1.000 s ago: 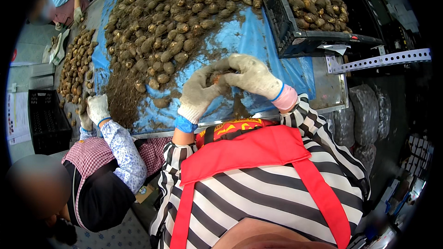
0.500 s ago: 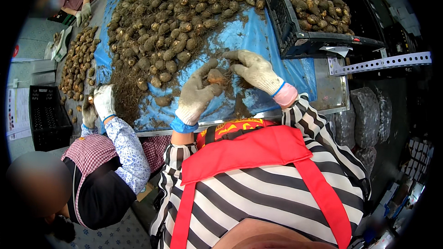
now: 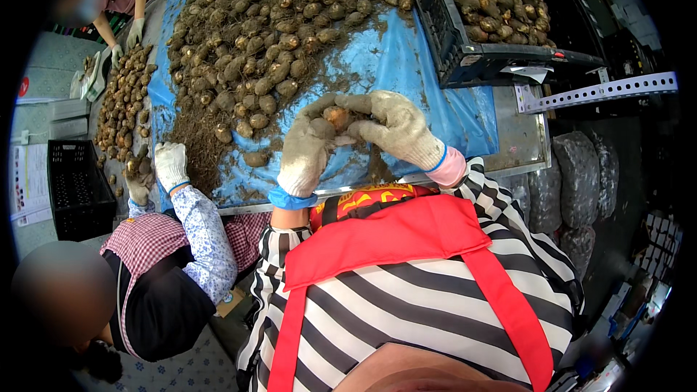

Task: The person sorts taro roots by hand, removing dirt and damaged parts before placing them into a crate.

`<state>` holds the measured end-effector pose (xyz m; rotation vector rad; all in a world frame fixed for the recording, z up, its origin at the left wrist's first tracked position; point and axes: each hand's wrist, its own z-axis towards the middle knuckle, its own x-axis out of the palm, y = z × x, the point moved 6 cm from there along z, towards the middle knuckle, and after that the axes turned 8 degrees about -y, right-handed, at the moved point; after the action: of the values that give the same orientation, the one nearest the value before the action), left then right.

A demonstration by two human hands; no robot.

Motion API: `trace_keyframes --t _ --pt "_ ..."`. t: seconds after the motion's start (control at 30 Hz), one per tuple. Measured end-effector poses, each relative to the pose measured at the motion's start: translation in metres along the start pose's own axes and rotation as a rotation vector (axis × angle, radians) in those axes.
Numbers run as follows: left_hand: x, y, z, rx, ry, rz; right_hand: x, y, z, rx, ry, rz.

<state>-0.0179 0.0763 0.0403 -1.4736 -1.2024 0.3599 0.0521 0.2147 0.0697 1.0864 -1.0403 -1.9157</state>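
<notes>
A small round taro [image 3: 337,117], brown with a paler orange side, is gripped by my left hand [image 3: 303,151] in a soiled white glove. My right hand [image 3: 398,129], gloved as well, meets it from the right with bent fingers pressed against the taro. Both hands are just above the blue plastic sheet [image 3: 392,51] near the table's front edge. Beyond them lies a large heap of hairy brown taros [image 3: 247,51]. Loose root fibres [image 3: 200,147] cover the sheet at the heap's left side. One single taro [image 3: 255,159] lies left of my left hand.
A black crate [image 3: 501,65] full of taros stands at the far right. A smaller pile of taros [image 3: 125,105] is at the left, near a black basket [image 3: 76,189]. Two gloved co-workers stand on the left side. A perforated metal bar [image 3: 610,92] juts out at the right.
My right hand has come left and closed in on the taro in my left hand. The near co-worker's hands have shifted slightly; the far co-worker's hands have moved over the small pile.
</notes>
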Motion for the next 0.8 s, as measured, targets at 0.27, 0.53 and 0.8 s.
trace_keyframes --t 0.27,0.53,0.8 --pt "0.005 0.007 0.000 0.006 0.007 0.106 0.003 -0.011 -0.009 -0.106 -0.200 -0.040" --pt "0.001 0.015 -0.001 0.010 0.089 -0.202 -0.006 -0.047 -0.007 0.154 -0.142 -0.415" --pt "-0.006 0.028 0.007 -0.056 0.115 -0.386 -0.008 -0.007 -0.003 0.067 -0.132 0.051"
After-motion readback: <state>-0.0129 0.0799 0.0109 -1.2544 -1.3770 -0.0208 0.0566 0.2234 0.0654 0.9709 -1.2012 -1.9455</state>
